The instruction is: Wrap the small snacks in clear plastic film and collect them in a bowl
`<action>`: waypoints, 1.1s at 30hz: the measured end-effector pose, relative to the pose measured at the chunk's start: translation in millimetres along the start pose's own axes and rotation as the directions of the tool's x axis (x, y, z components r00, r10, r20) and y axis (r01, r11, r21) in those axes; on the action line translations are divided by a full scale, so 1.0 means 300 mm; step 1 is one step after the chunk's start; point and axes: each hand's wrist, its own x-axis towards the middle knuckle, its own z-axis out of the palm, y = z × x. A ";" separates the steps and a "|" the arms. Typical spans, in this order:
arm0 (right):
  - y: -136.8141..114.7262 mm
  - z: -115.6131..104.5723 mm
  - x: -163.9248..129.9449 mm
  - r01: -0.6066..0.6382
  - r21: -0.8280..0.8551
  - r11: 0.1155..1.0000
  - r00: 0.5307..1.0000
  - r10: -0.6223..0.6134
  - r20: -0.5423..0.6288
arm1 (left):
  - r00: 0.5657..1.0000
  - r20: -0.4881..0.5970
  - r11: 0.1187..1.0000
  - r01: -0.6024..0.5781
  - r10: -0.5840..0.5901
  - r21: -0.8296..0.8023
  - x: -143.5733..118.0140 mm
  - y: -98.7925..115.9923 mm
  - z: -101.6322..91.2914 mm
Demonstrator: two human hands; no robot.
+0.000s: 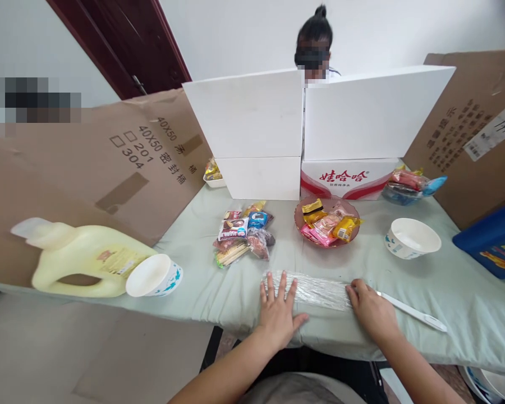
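Note:
A crinkled strip of clear plastic wrap point(317, 289) lies flat near the table's front edge. My left hand point(278, 317) is open over its left end, fingers spread and pressed down flat. At the right end, my right hand point(372, 308) is closed, its fingertips curled onto the wrap's edge. Beside that hand lies a slim white-handled tool point(421, 314); its other end is hidden behind my hand, so its kind is unclear. A pile of wrapped snacks point(244, 233) sits beyond my left hand. Farther back is a pinkish glass bowl point(301, 224) of packaged sweets.
White boxes point(256, 120) stand as a wall at the back, a person point(315, 33) behind them. On the left are a yellow detergent jug point(84, 238) and a tipped paper bowl point(147, 278). Another paper bowl point(412, 241) and a blue bottle point(492, 238) are at right.

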 end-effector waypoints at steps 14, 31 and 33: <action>-0.085 0.091 -0.016 0.571 -0.093 0.815 0.791 -0.577 -0.203 | 0.955 0.035 0.955 -0.291 0.294 -0.063 0.019 0.067 0.003; 0.150 -0.024 -0.295 0.415 0.394 0.820 0.908 -0.398 -0.129 | 0.948 0.016 0.912 -0.302 0.319 -0.276 -0.051 0.011 -0.089; 0.174 -0.066 -0.294 0.307 0.564 0.767 0.942 -0.328 -0.067 | 0.942 0.030 0.880 -0.301 0.335 -0.368 -0.046 -0.031 -0.140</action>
